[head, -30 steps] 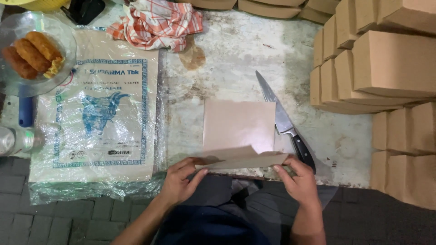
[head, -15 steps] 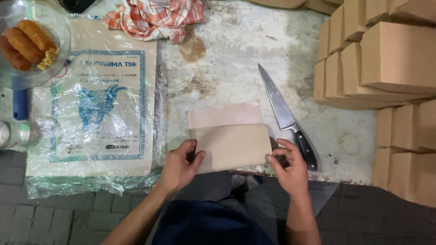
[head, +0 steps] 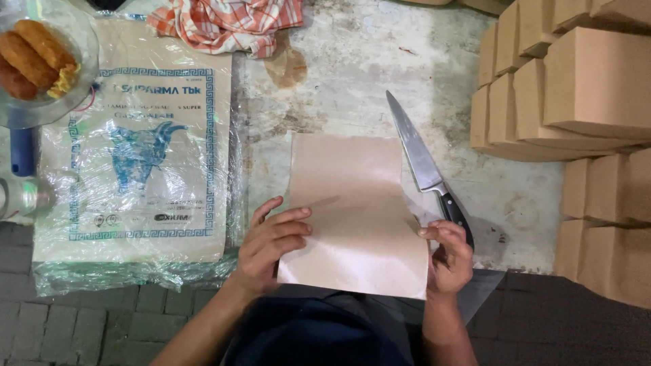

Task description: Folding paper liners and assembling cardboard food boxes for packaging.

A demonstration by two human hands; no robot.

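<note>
Unfolded the brown paper sheet (head: 352,210) flat at lower centre, pinched between left hand (head: 268,247) and right hand (head: 449,257), beside the knife (head: 426,166), perhaps ready for creasing.

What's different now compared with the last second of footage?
The brown paper sheet, folded over and held just above the table a second ago, has been opened out; it now lies spread flat. Both hands still hold it: the left hand on its left edge, the right hand on its right edge. The knife, plastic pack, checked cloth and boxes stayed put.
</note>
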